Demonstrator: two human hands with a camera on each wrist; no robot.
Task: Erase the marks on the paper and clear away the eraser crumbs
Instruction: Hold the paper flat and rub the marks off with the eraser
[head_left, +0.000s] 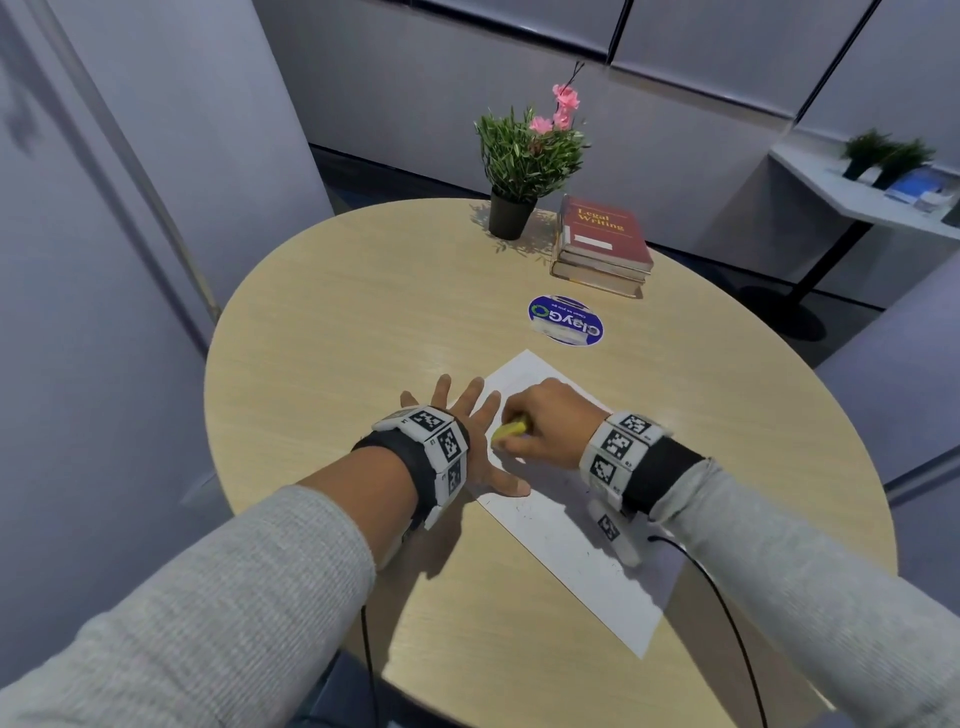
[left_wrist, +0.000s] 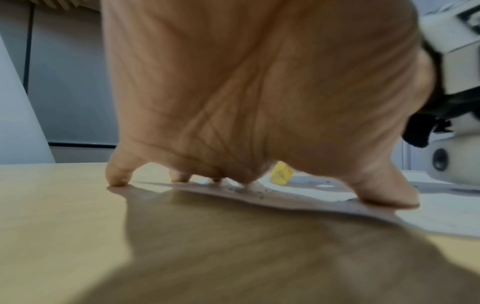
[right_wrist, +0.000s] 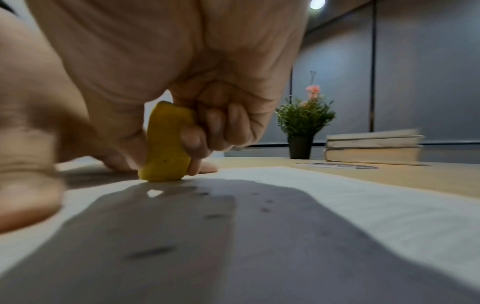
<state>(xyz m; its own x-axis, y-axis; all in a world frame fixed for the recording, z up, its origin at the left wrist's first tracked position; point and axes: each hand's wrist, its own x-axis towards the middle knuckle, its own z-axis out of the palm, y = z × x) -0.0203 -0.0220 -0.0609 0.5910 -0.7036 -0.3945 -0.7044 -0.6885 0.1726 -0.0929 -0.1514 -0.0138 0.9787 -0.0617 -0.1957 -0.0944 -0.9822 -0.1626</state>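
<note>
A white sheet of paper (head_left: 571, 535) lies slanted on the round wooden table (head_left: 337, 322). My left hand (head_left: 470, 421) is spread flat, fingers straight, pressing the paper's left edge (left_wrist: 298, 205) down with thumb and fingertips. My right hand (head_left: 540, 421) grips a yellow eraser (head_left: 510, 431) and holds its lower end on the paper (right_wrist: 337, 197). The eraser (right_wrist: 166, 144) stands nearly upright between thumb and curled fingers; it also shows as a yellow eraser (left_wrist: 281, 173) behind my left palm. Dark eraser crumbs (left_wrist: 246, 190) lie by my left fingertips, and more crumbs (right_wrist: 213, 216) dot the paper.
A potted plant with pink flowers (head_left: 524, 166) and a stack of books (head_left: 602, 244) stand at the table's far side. A round blue sticker (head_left: 565, 319) is on the table beyond the paper. A cable (head_left: 727, 613) trails from my right wrist.
</note>
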